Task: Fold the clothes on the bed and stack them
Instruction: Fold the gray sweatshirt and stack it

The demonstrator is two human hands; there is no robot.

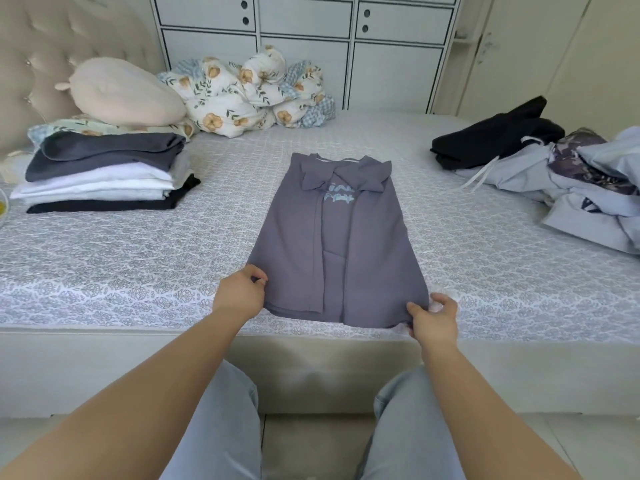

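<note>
- Purple shirt [360,244] lies flat mid-bed, hem toward the person at the near edge of the bed [138,258], collar pointing away; both sides and sleeves already folded in to a long narrow panel.
- Left hand [239,294] pinches the near-left hem corner, fingers curled on the cloth.
- Right hand [434,322] pinches the near-right hem corner, thumb on top, fingers tucked under the edge.
- Step in hand, as I read it: lift the hem and fold it up toward the collar, halving the length.
- To do it well: raise both corners together and level so the folded-in side flaps don't slide open; grip through all layers, not only the top one.
- Carry the hem straight away from the body, land it square at the collar line, edges matched left and right.
- Smooth flat from the fold outward before letting go; cloth looks soft and thin, will likely wrinkle or skew if one hand leads.
- Folded stack [104,178] sits at far left, well apart from the shirt; the finished piece goes on top of it.
- Unfolded pile [568,178] waits at right, so the task is partway done.
</note>
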